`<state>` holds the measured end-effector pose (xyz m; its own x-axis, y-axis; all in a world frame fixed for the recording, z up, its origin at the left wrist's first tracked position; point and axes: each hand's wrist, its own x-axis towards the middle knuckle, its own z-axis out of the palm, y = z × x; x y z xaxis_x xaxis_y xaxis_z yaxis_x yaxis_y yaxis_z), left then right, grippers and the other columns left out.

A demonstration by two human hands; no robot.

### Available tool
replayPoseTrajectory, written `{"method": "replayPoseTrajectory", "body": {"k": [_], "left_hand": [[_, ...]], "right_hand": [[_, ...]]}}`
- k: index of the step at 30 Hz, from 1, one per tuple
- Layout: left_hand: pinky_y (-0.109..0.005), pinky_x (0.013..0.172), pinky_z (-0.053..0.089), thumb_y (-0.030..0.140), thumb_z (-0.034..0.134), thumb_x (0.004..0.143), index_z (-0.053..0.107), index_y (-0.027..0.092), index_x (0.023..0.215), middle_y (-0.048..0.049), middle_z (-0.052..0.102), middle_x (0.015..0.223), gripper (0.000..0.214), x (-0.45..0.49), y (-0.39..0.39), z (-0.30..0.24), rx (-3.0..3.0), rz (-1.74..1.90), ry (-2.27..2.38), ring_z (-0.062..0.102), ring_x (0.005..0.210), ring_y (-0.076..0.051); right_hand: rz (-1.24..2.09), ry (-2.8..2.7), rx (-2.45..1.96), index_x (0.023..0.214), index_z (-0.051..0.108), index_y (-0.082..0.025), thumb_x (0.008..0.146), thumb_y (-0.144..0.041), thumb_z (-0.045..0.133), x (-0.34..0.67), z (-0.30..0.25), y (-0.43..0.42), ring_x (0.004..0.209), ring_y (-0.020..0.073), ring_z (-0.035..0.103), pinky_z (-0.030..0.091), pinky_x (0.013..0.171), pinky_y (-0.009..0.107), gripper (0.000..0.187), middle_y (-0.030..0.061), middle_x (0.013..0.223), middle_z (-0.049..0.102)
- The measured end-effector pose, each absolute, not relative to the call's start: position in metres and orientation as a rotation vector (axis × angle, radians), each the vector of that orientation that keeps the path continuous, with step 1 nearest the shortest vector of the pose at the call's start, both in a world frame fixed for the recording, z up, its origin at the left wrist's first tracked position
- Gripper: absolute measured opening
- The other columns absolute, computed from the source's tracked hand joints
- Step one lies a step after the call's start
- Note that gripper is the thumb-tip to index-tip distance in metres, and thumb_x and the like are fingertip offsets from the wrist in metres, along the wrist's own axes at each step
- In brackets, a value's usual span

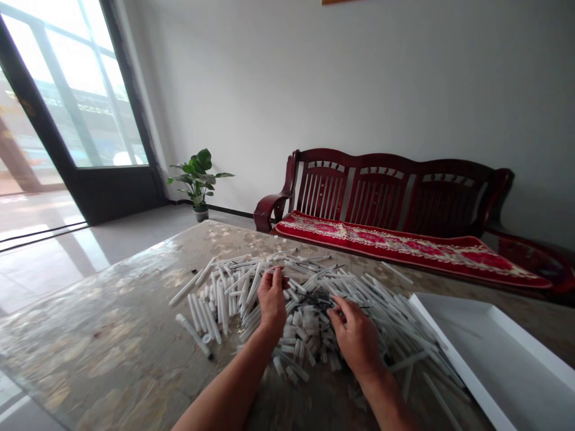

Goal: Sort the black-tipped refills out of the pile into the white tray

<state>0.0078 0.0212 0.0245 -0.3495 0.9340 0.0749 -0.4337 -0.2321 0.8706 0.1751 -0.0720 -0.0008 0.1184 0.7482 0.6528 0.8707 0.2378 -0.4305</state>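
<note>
Over the middle of the table spreads a heap of pen parts. My left hand (272,302) is above it, thumb and fingers pinched around something too small to make out. White tubes like pen barrels (205,314) lie just left of that hand. My right hand (354,332) reaches into the heap with thumb and forefinger close together, at a cluster of thin black pieces (314,297); what they grip is unclear. Short whitish caps (299,332) lie between my two hands. Long, thin translucent tubes (395,305) fan out beyond my right hand.
A shallow white tray (507,359) stands at the table's right. The table (112,347) has a glossy floral cover. Behind it are a dark red wooden bench (377,179) with a red patterned cushion (404,245), a potted plant (200,179) and a dark-framed glass door (117,191).
</note>
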Motion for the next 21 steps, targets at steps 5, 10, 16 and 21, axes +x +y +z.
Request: {"method": "replayPoseTrajectory", "body": {"k": [5, 10, 16, 21], "left_hand": [[-0.025, 0.065, 0.048, 0.031, 0.063, 0.080, 0.067, 0.020, 0.103, 0.0005, 0.062, 0.083, 0.026, -0.034, 0.046, 0.019, 0.835, 1.946, 1.322, 0.059, 0.070, -0.013], [-0.036, 0.083, 0.050, 0.018, 0.057, 0.083, 0.066, 0.023, 0.118, -0.0071, 0.059, 0.119, 0.036, -0.049, 0.044, 0.015, 1.363, 1.837, 1.853, 0.061, 0.084, -0.017], [-0.043, 0.093, 0.043, 0.014, 0.055, 0.088, 0.074, 0.027, 0.106, -0.0080, 0.066, 0.117, 0.029, -0.040, 0.025, 0.022, 2.195, 1.469, 2.048, 0.057, 0.101, -0.028], [-0.044, 0.090, 0.038, 0.015, 0.055, 0.086, 0.076, 0.029, 0.095, -0.0079, 0.071, 0.107, 0.027, -0.032, 0.016, 0.022, 2.512, 0.911, 1.943, 0.055, 0.103, -0.030]], "right_hand": [[-0.251, -1.671, -1.541, 0.109, 0.071, -0.018, 0.095, -0.024, 0.046, 0.174, -0.006, -0.070, 0.086, 0.0220, 0.072, 0.055, 0.079, 0.033, 0.029, 0.0081, 0.093, 0.076], [-0.267, -1.661, -1.535, 0.111, 0.070, -0.018, 0.095, -0.022, 0.044, 0.174, -0.007, -0.068, 0.087, 0.0208, 0.072, 0.054, 0.079, 0.031, 0.031, 0.0085, 0.096, 0.077], [-0.268, -1.650, -1.519, 0.111, 0.070, -0.018, 0.096, -0.022, 0.044, 0.175, -0.007, -0.068, 0.088, 0.0213, 0.073, 0.055, 0.080, 0.033, 0.031, 0.0088, 0.098, 0.077], [-0.261, -1.634, -1.525, 0.110, 0.070, -0.019, 0.095, -0.022, 0.043, 0.176, -0.009, -0.069, 0.089, 0.0216, 0.073, 0.056, 0.080, 0.034, 0.031, 0.0091, 0.100, 0.077]]}}
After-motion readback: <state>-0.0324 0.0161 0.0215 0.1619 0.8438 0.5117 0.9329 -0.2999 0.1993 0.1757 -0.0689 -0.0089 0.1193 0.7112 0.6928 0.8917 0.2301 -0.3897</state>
